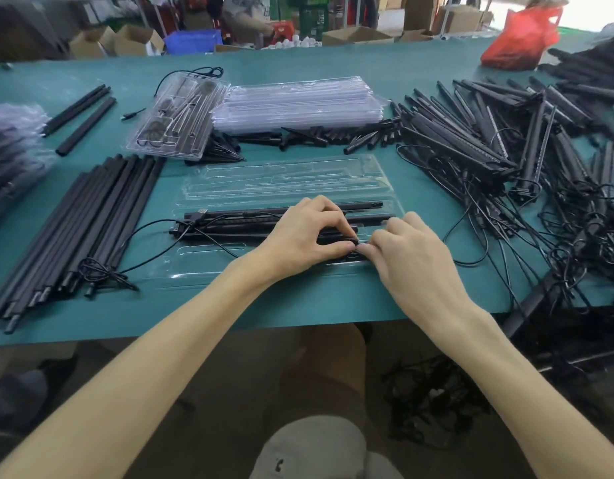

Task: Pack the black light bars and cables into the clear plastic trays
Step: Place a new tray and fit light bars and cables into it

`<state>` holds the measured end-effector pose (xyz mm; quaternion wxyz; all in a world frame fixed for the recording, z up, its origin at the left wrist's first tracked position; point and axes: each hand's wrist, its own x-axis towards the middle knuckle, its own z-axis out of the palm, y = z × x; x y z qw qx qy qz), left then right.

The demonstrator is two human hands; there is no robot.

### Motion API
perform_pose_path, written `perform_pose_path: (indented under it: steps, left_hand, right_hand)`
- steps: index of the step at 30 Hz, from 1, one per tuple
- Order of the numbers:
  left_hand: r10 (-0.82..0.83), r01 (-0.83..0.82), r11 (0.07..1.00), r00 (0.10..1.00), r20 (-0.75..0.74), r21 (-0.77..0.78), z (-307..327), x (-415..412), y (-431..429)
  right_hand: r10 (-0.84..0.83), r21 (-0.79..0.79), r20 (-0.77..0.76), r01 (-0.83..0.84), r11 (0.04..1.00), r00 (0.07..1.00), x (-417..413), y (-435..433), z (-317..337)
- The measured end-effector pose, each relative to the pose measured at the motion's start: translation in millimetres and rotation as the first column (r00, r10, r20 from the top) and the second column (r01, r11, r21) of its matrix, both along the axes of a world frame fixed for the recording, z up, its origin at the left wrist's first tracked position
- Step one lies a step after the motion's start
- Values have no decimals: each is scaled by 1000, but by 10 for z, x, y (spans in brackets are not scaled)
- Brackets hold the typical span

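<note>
Black light bar (229, 234) apparently pinched between left hand (303, 238) and right hand (414, 257)

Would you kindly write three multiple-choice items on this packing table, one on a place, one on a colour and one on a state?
1. Where on the teal table does the stack of empty clear plastic trays lie?
A. On the far side, beyond the clear plastic tray being packed
B. At the near edge, under the forearms
C. Leaning upright against a box

2. What colour is the plastic bag at the table's far right?
A. Blue
B. Red
C. Yellow

3. What are the left hand and the right hand doing?
A. Lying flat on bare table
B. Lifting a tray off the table
C. Both pinching a small black part over the near tray

Answers: 1 A, the stack sits behind the near tray; 2 B, the bag is bright red; 3 C, the fingertips of both hands meet on the part.
</note>
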<state>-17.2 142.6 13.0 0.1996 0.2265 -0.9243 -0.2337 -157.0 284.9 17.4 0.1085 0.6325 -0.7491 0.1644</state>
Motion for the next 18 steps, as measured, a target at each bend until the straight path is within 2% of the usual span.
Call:
perform_pose_path:
  steps: [3,7,10,14,16,18]
  left_hand:
    - [-1,1,1000,1000,-3,-4,5,-1,12]
    - [18,-18,1000,999,-30,-1,-7,-15,33]
    - [43,-35,994,995,-85,99,23,-2,38]
    - [58,-2,947,984,-167,322,132,99,-2]
    - [102,-30,954,968,-227,298,211,201,-74]
    - [165,-124,975,959,-229,183,290,344,-182]
  right_hand:
    - [-58,-61,-80,53,997,995,116,89,-57]
    - [-88,-11,-248,88,996,965,278,140,-185]
    - [-94,-55,-247,83,995,964,265,141,-232]
    - [-85,-60,-240,73,996,967,250,136,-221]
    - [-82,-46,-238,73,996,968,249,131,-208]
    - [-83,-33,-248,77,996,965,240,131,-213]
